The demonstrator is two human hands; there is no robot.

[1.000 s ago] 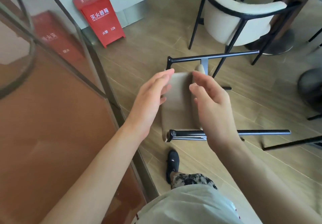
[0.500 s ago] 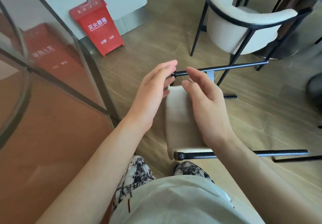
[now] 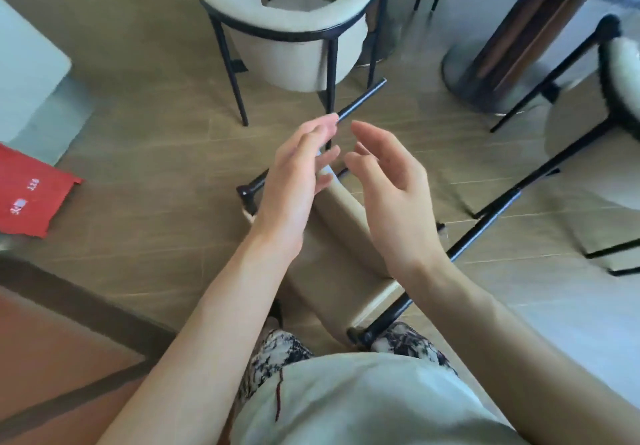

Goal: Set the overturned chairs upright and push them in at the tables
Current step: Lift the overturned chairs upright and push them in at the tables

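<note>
**A:** Which step is this, would you say?

**B:** The reach, by my reckoning. The overturned chair point(image 3: 341, 236) lies on its side on the floor right in front of the person's legs, its black legs sticking out toward the tables. Nothing is gripped yet.

**A:** Start from the left. What's over there?

**B:** Far left of the overturned chair there's a red fire-extinguisher box point(image 3: 33, 198), well apart from it. Then the left hand point(image 3: 294, 181): fingers straight, held over the chair's upper frame bar point(image 3: 360, 99), fingertips near or perhaps touching it; the blur won't let me say which. Not closed round it, anyway.

**A:** And the other one?

**B:** The right hand point(image 3: 391, 195) hovers just beside the left, above the chair's cushion, fingers relaxed and spread, holding nothing.

**A:** What does the next move need?

**B:** Both hands closing on the frame, I'd judge, then tipping it up onto its feet.

**A:** Anything in the way?

**B:** Beyond the overturned chair stands an upright cream armchair point(image 3: 294, 25), close to that raised leg, so there's a fair chance of a knock. Further right, a table's pedestal base point(image 3: 491, 73), and at the right edge another chair point(image 3: 620, 73), partly cut off. It's a tight spot to swing a chair round.
</note>
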